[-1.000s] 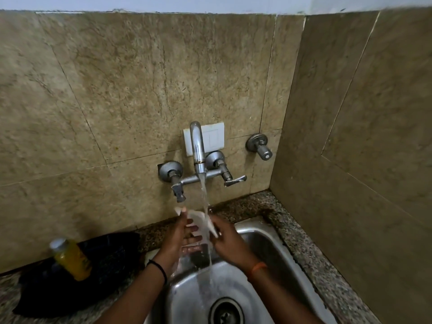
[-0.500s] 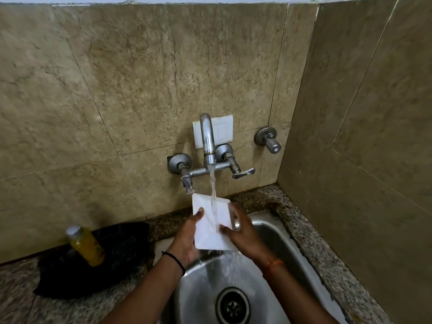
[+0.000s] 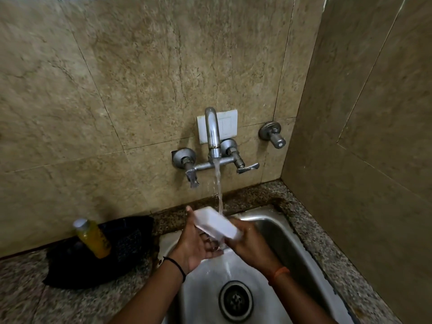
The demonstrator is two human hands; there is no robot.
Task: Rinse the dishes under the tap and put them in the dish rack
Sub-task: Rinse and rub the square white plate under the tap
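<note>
- Head view looks down at a stainless steel sink [image 3: 289, 239] set into a speckled granite counter [image 3: 77, 302], in a corner walled with brown marbled tiles [image 3: 140, 66].
- A chrome wall tap [image 3: 212, 134] runs a thin stream of water [image 3: 218, 188] down toward the basin; a white switch plate [image 3: 228, 123] sits behind the spout, and a separate valve knob [image 3: 273, 134] is mounted to its right.
- The drain [image 3: 235, 300] lies near the bottom edge of the view, between the two forearms.
- On the counter left of the sink, a bottle of orange liquid [image 3: 92, 238] leans on a black cloth [image 3: 126, 244].
- The white rectangular dish [image 3: 216, 222] is held over the basin, tilted, its far end just left of the stream.
- The left hand [image 3: 195, 244] cups it from below with fingers curled up its near side; the right hand [image 3: 251, 244] grips its right end.
- Half a second ago the dish faced the camera flat with water striking its middle; now it is turned edge-on and lower, and the water passes its right side.
- The right-hand wall stands close beside the sink rim, leaving only a narrow strip of counter there; the left counter is wider, partly taken by the cloth and bottle.
</note>
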